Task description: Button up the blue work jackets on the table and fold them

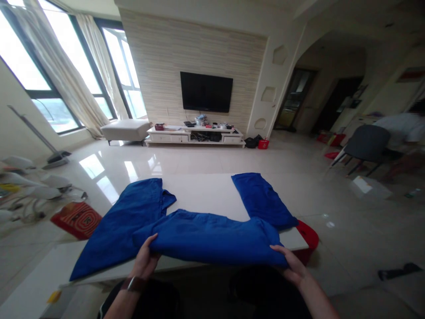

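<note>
A blue garment [212, 237] is stretched between my two hands at the near edge of a white table [206, 192]. My left hand [146, 261] grips its left end, thumb on top and fingers underneath. At the right end my right hand [290, 264] holds the cloth the same way. More blue cloth [129, 212] lies on the left of the table, partly hanging over the near edge, and joins the held part. Another blue part [264, 199] lies flat at the right. Whether all of it is one piece, I cannot tell.
A red patterned bag [77, 220] stands left of the table, and a red object [308, 235] is at its right edge. Farther off are a TV stand [195, 137], a grey bench [126, 130], a dark chair [368, 141] and a person in white [401, 128].
</note>
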Demonstrator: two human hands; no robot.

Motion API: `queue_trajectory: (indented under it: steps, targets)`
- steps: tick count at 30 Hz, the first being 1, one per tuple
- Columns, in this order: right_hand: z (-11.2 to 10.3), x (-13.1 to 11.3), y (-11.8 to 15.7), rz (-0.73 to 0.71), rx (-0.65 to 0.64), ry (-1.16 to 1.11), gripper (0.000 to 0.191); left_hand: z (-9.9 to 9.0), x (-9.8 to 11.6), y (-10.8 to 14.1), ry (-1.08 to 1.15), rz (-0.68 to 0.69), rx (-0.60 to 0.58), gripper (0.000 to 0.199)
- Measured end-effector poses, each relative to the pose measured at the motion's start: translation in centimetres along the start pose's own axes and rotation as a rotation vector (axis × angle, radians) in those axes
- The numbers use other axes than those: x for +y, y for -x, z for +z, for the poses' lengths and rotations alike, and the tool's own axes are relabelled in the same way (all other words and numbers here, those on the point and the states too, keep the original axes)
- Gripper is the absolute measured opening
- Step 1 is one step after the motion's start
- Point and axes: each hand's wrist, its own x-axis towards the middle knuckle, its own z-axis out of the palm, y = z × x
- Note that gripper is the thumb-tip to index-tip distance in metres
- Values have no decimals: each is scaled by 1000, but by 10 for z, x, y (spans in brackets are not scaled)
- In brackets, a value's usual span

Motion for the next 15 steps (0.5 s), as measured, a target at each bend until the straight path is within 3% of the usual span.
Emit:
queue_trajectory:
  steps: [2,3,5,7,10,13,15]
  targets:
    - [1,4,30,-29,-29,-102,35,-5,13,9,4,39,-12,30]
    - [4,3,41,-38,-27,-126,35,1,21,12,9,48,-26,27]
    - [12,-8,53,-87,22,-155,29,37,39,15,68,37,-92,20]
    - [20,-36,56,-167,82,-190,24,97,62,17,166,12,-192,12]
    - [25,-102,59,-362,163,-255,24,213,101,23,265,44,-345,5]
    - [16,-171,70,-665,240,-358,23,328,141,34,338,123,-529,9]
    - [4,-206,73,-852,233,-386,24,392,163,40,388,186,-671,16]
